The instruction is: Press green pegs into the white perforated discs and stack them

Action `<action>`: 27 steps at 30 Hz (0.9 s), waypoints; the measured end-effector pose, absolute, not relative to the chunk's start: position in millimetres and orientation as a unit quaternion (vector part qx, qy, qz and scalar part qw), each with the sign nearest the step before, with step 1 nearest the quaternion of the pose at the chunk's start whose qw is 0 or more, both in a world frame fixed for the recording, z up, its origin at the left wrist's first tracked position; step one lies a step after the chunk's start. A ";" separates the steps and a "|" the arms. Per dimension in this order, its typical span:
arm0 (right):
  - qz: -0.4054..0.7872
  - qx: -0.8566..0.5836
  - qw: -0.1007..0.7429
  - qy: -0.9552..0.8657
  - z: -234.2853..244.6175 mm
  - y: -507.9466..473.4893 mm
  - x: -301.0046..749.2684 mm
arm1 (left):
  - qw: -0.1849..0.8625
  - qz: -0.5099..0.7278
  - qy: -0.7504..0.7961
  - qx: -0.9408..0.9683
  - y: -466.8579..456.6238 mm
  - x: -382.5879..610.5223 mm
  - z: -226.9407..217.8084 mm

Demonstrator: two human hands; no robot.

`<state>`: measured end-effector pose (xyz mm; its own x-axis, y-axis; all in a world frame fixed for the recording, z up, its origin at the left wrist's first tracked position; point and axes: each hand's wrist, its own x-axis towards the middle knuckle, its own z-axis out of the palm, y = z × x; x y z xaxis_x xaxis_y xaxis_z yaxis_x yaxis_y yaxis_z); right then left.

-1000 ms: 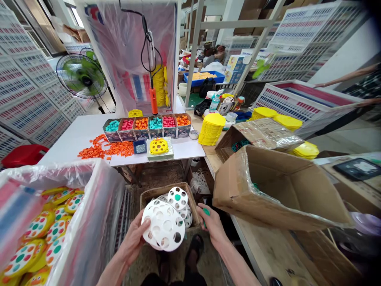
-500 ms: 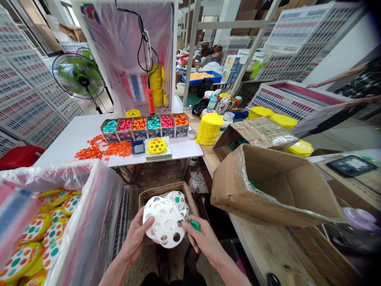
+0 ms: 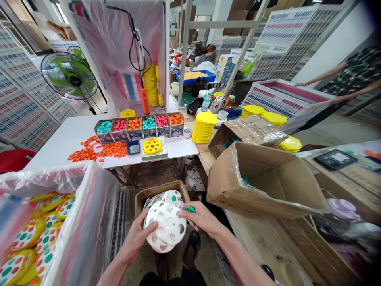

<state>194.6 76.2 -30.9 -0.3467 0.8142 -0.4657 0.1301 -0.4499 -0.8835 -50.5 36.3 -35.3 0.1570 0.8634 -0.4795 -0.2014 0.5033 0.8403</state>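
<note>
My left hand (image 3: 137,235) is closed on the left edge of a few overlapping white discs (image 3: 166,230) full of round holes, its thumb lying on top. My right hand (image 3: 204,219) is closed too, with a small green disc (image 3: 190,209) held in its fingers. The right fingertips meet the upper right rim of the white discs; whether they grip that rim I cannot tell. Just beyond, an open carton (image 3: 184,191) contains more white discs, one of which (image 3: 172,198) has a green piece in its centre hole.
At left stands a plastic-lined crate (image 3: 89,186) of yellow spotted toys. A large cardboard box (image 3: 223,190) sits on the right bench. Ahead, a white table (image 3: 64,139) carries bins of coloured pieces and loose orange parts. A person at right holds a white crate (image 3: 276,103).
The white discs have turned and shifted against each other in my hands. My right hand has moved up along their rim, and the green disc now lies flatter. The whole view has swung slightly.
</note>
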 end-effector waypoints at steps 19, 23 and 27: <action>0.773 -0.391 0.446 -0.227 -30.4 43.1 197.4 | 0.669 0.395 0.561 0.286 38.5 -43.3 -29.2; 0.715 -0.450 0.445 -0.299 -27.7 43.0 194.3 | 0.672 0.395 0.560 0.280 37.4 -42.3 -28.7; 0.668 -0.501 0.431 -0.342 -24.8 45.2 190.8 | 0.672 0.396 0.562 0.277 36.4 -41.6 -29.4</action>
<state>190.8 45.2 -24.8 -0.1248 0.9187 -0.3748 -0.2334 -0.3943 -0.8889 -41.6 36.4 -29.4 0.0558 0.8426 -0.5357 -0.2214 0.5336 0.8163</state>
